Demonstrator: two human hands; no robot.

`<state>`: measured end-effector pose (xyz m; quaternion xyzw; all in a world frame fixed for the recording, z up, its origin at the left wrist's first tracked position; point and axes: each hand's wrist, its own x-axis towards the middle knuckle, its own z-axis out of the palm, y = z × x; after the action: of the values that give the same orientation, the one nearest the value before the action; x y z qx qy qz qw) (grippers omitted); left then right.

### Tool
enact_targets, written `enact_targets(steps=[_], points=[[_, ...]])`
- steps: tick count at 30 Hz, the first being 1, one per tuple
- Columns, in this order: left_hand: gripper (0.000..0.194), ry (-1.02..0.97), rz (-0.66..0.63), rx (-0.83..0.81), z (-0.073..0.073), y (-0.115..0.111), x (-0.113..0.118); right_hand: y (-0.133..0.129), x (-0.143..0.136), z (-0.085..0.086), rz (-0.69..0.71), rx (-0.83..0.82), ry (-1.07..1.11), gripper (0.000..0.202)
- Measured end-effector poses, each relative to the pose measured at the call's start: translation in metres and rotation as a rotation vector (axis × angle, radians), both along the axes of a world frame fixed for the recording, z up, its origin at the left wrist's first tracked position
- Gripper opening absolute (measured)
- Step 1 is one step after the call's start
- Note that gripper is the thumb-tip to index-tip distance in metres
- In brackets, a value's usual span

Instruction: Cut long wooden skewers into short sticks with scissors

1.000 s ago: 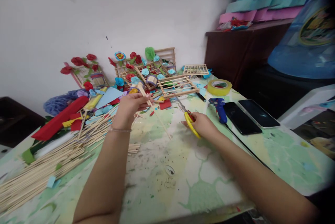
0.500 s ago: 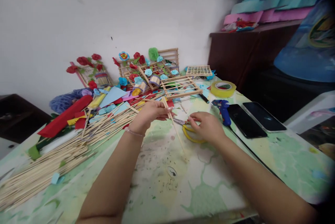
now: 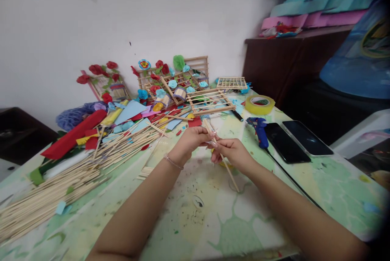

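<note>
My left hand (image 3: 195,139) pinches thin wooden sticks (image 3: 229,170) near their upper end, above the middle of the table. My right hand (image 3: 230,150) meets it there, its fingers closed on the same sticks, and one long stick slants down toward the front right. Beneath my right hand, the yellow-handled scissors (image 3: 226,164) lie mostly hidden. Several short sticks (image 3: 145,172) rest on the table beside my left wrist.
A large pile of sticks (image 3: 61,192) covers the left side. Slatted frames (image 3: 210,101) and paper flowers (image 3: 178,62) stand at the back. Rightward are yellow tape (image 3: 259,104), a blue glue gun (image 3: 259,131) with a cord, and two phones (image 3: 286,143) (image 3: 307,138).
My left hand has moved right with the sticks. My right hand has left the scissors and closed on the sticks, which now slant further right. Short sticks by my left wrist have come into view.
</note>
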<state>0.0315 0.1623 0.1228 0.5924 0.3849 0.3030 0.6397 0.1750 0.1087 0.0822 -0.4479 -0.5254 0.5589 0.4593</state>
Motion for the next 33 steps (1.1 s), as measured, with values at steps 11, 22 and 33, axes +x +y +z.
enact_targets(steps=[11,22,33], points=[[0.025,0.049,0.027,0.027,0.001,-0.006,0.004,0.001,0.004,-0.002,0.020,-0.015,0.039,0.039],[0.035,0.216,-0.014,0.227,0.031,0.012,-0.034,-0.003,0.014,0.005,0.216,-0.052,0.039,0.031],[0.032,0.582,-0.271,0.982,0.040,-0.002,-0.037,-0.003,0.015,0.004,0.315,-0.126,-0.038,0.027]])
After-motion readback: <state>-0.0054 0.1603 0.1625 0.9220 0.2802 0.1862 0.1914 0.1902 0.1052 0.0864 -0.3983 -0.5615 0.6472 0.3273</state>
